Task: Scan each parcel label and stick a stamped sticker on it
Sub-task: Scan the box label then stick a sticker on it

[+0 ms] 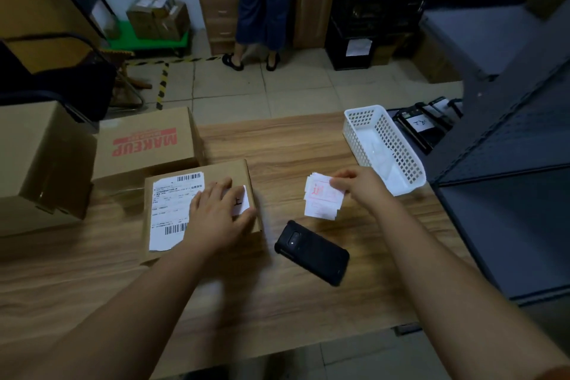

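Observation:
A small cardboard parcel [240, 173] lies on the wooden table [277, 145], its white shipping label [169, 207] facing up. My left hand [216, 213] lies flat on the parcel, fingers straight, pressing a white sticker [242, 200] onto its top to the right of the label. My right hand [357, 187] pinches a stack of white stickers [320, 199] with red stamp marks, held just above the table to the right of the parcel. A black handheld scanner [313, 251] lies on the table between my two arms.
A "MAKEUP" carton [145, 142] and a taller carton [40, 157] stand at the table's left. A white perforated basket [382, 145] sits at the right, beside dark metal shelving [505, 139]. A person [265, 3] stands at a wooden desk beyond the table.

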Demonstrator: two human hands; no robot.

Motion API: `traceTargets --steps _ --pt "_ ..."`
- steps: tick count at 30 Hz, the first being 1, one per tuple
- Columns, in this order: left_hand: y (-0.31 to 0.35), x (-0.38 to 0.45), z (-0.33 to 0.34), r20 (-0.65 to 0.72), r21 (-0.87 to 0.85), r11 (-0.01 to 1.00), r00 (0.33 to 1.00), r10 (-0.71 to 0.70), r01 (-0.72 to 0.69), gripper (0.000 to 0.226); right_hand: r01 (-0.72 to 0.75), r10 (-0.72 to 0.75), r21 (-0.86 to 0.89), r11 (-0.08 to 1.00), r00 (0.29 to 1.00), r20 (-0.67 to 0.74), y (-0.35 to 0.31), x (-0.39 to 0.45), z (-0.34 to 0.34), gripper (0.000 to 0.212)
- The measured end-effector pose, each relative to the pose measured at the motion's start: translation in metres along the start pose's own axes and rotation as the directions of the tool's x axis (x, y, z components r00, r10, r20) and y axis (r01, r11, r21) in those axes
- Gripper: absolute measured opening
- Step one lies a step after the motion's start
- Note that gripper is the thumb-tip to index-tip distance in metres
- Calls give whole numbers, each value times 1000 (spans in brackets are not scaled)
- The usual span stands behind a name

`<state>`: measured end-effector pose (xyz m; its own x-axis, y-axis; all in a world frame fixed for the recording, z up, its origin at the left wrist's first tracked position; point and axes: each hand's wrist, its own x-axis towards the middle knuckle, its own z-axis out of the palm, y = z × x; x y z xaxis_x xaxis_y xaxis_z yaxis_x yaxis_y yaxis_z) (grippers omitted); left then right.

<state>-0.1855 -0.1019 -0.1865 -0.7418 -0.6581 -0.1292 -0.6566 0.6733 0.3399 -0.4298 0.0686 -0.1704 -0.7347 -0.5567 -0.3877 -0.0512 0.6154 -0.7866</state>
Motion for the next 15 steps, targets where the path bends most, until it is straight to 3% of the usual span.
traceTargets --steps 4,5,8,13,15 --pt "6 -15 -47 -103 -400 916 994 -42 -3 57 195 -200 107 975 979 32 -68 -43 20 14" --pt "8 -22 -60 -109 -522 853 991 -76 8 50 242 -252 134 961 966 62 -86 -54 29 12" --pt "14 -43 -102 -62 -853 521 986 -156 28 40 380 -411 210 901 902 131 -135 -85 57 10" --pt "14 -67 -180 -125 -966 256 933 -339 -36 23 403 -502 428 809 853 146 -198 -120 75 15" --pt "16 -72 -207 -204 -954 282 909 -363 -101 25 373 -509 513 773 848 150 -217 -129 74 14"
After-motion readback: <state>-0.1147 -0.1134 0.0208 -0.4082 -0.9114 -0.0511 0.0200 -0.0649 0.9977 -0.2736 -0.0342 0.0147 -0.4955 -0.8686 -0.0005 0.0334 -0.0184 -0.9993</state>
